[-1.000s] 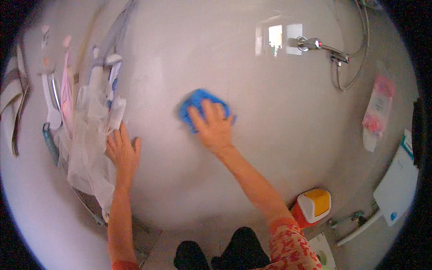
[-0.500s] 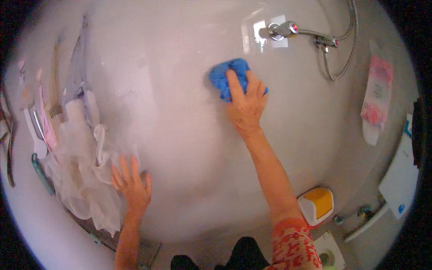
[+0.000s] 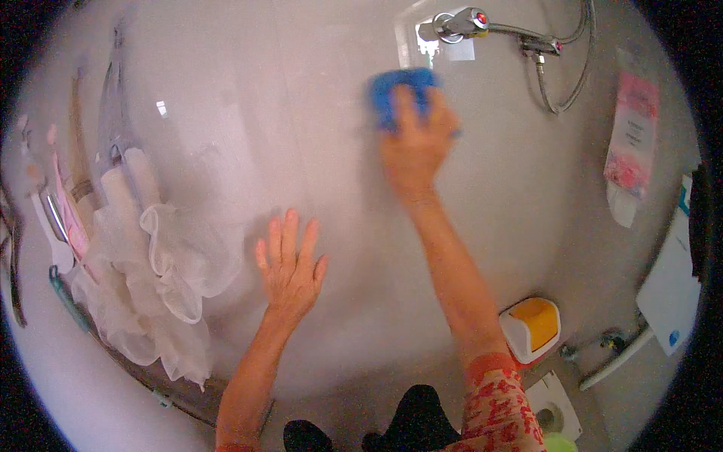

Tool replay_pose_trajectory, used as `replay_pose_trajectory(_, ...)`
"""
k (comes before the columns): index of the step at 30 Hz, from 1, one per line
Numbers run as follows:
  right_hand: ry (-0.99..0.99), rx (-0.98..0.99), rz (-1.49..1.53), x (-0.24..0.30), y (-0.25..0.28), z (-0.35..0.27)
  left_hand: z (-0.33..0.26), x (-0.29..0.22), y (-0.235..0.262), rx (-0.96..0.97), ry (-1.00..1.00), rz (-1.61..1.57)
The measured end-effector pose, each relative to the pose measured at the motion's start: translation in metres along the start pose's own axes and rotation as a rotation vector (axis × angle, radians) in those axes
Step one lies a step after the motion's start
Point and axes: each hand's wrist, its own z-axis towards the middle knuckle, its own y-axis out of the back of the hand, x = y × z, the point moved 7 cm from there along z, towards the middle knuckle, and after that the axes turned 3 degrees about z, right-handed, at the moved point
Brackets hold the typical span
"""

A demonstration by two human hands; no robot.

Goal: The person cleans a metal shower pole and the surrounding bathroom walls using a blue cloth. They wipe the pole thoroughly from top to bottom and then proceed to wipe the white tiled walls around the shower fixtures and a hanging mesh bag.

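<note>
A folded blue cloth (image 3: pixel 385 96) is pressed against the pale, glossy wall (image 3: pixel 324 173) under my right hand (image 3: pixel 416 154), whose fingers grip it. This hand is slightly blurred. Lower and to the left, my left hand (image 3: pixel 291 273) lies against the wall with its fingers stretched out, holding nothing. Sheer whitish bags (image 3: pixel 143 301) hang to the left of it, apart from the fingers. Above the cloth, a chrome shower tap (image 3: pixel 465 24) with a red mark sticks out of the wall.
A flexible shower hose (image 3: pixel 587 68) loops at the upper right, beside a hanging pink and white packet (image 3: pixel 631 143). Below stand a white bin with a yellow lid (image 3: pixel 536 328) and a white pipe (image 3: pixel 614 365). Brushes with long handles (image 3: pixel 62 200) hang far left.
My right hand has moved the cloth up the wall, closer to the tap. My left hand has shifted right, away from the sheer bags, and the view has moved slightly.
</note>
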Motion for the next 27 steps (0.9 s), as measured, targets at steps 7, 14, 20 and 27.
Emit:
replay_pose_trajectory(7,0.234,0.016,0.252,0.086,-0.003,-0.003,0.018,-0.011,-0.028,-0.050,0.108,0.045)
replay_pose_trajectory(14,0.117,-0.026,0.086,-0.003,0.010,0.020,0.013,-0.010,-0.035,-0.174,0.071,0.157)
replay_pose_trajectory(20,0.030,-0.084,-0.044,-0.076,0.024,0.018,0.013,-0.009,-0.031,-0.197,0.052,0.214)
replay_pose_trajectory(27,-0.150,-0.084,-0.150,-0.126,0.038,-0.007,0.011,-0.007,-0.032,-0.204,0.045,0.225)
